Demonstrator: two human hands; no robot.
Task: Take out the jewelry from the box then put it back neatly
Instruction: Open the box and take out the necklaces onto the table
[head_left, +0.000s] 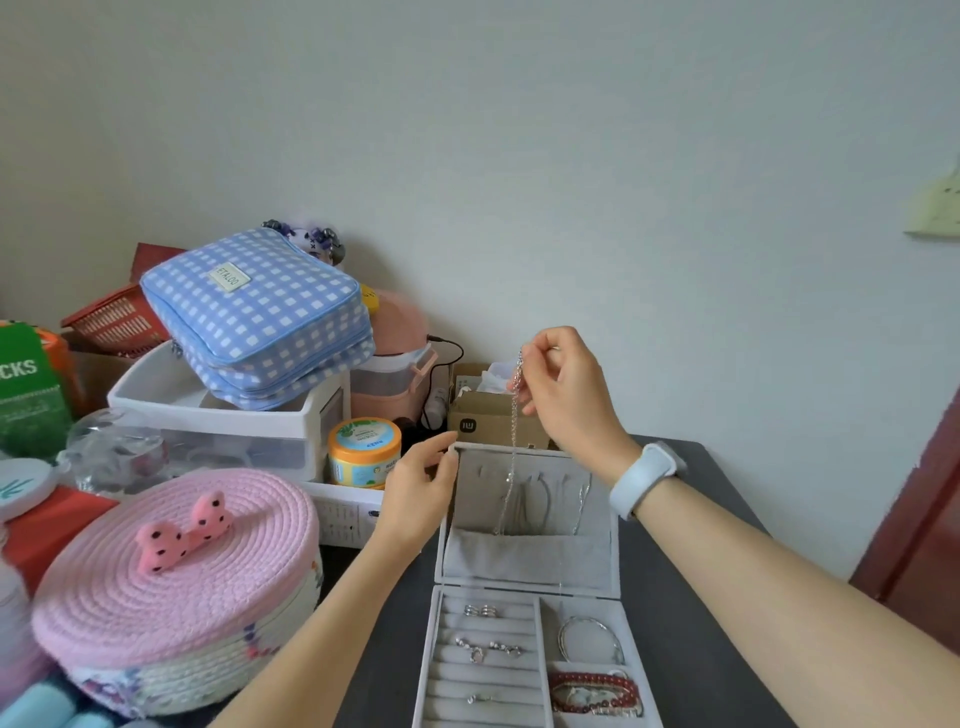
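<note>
- Pinching a silver chain necklace (514, 415) by its top end, the right hand (566, 395) is raised above the upright lid (530, 519) of the grey jewelry box (540, 639), so the chain hangs straight down in front of the lid's lining — a hold that likely keeps it from knotting.
- Right wrist is bent, fingers curled closed on the chain, a white wristband (647, 475) showing on the forearm.
- Left hand (421, 493) sits at the lid's upper left corner, thumb and fingers closed on the edge, apparently bracing the lid upright.
- More thin chains (540, 506) hang inside the lid, their ends tucked into its pocket.
- Down in the tray: rings (483, 649) in the padded rolls, a silver bangle (589, 642) in the upper right compartment, a red bead bracelet (597, 693) below it.
- Whether this necklace is coming off its hook or going on, I can't tell.
</note>
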